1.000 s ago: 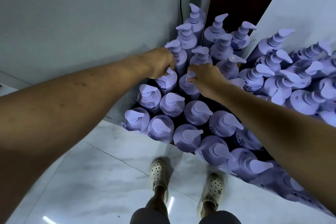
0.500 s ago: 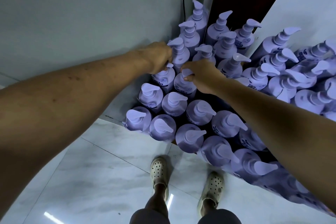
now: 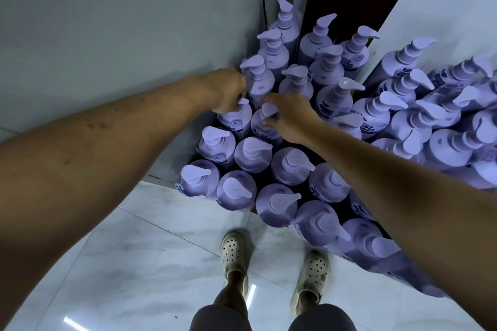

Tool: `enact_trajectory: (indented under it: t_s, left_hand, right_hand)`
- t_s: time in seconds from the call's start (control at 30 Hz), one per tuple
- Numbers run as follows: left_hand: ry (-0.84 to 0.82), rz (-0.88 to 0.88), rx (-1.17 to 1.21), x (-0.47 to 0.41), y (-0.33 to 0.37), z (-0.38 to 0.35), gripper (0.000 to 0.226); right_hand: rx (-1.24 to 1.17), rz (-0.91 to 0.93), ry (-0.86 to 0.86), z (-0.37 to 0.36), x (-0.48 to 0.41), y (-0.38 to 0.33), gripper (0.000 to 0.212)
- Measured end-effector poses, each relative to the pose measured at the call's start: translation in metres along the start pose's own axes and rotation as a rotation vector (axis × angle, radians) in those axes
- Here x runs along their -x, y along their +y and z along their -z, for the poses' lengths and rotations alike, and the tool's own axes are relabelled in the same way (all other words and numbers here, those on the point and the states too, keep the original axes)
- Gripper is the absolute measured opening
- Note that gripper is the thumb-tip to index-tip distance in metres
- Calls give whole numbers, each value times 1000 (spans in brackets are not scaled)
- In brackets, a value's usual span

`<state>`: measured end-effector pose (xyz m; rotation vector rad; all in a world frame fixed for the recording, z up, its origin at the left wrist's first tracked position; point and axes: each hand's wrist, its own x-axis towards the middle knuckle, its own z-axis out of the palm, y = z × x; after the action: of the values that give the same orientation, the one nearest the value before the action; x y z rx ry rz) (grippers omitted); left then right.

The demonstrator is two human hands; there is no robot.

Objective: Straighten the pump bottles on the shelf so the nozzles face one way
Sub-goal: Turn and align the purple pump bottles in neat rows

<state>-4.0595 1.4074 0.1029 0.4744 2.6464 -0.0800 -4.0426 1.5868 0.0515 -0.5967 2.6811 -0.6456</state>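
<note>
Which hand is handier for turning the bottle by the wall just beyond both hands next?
Probably the left. The left hand grips a pump right beside that bottle, by the wall; the right hand pinches another pump farther out.

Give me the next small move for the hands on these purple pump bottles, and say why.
Probably twist the pump head that the right hand pinches on the inner bottle until its nozzle points right. The front-row bottles point roughly right, while this head, partly hidden by fingers, looks off that line. The left hand grips the wall-side bottle, whose nozzle tip points right.
</note>
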Motion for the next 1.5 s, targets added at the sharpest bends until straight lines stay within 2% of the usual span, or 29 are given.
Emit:
enact_trajectory:
  t_s: [0.1, 0.33, 0.6, 0.83, 0.97, 1.13, 1.2, 1.27, 1.33, 1.4, 1.5]
  left_hand:
    - [-29, -6, -6, -1, -2, 1, 33]
    - [-17, 33, 19, 0, 1, -1, 27]
    - [-3, 41, 20, -1, 0, -5, 28]
    - [40, 47, -15, -1, 3, -4, 27]
    - [31, 62, -21, 1, 5, -8, 22]
    - [24, 55, -65, 3, 6, -10, 26]
    - [11, 79, -94, 3, 8, -4, 24]
    - [107, 95, -105, 3, 13, 8, 24]
    - [309, 52, -24, 1, 27, 21, 24]
    - [422, -88, 136, -1, 54, 29, 25]
    - [333, -311, 354, -6, 102, 31, 28]
  right_hand:
    - [-13, -1, 11, -4, 1, 2, 30]
    - [11, 49, 44, -8, 3, 6, 34]
    - [-97, 13, 10, -7, 0, 8, 28]
    - [-36, 36, 10, -7, -2, 7, 31]
    - [-73, 58, 97, -13, 4, 12, 35]
    - [-224, 47, 141, -1, 22, 12, 57]
    - [-215, 69, 271, 20, 34, 18, 46]
    - [-203, 48, 385, 46, 48, 32, 31]
    - [-97, 17, 424, 69, 63, 55, 23]
    - [41, -28, 401, 84, 79, 79, 21]
    - [146, -88, 341, 95, 104, 109, 17]
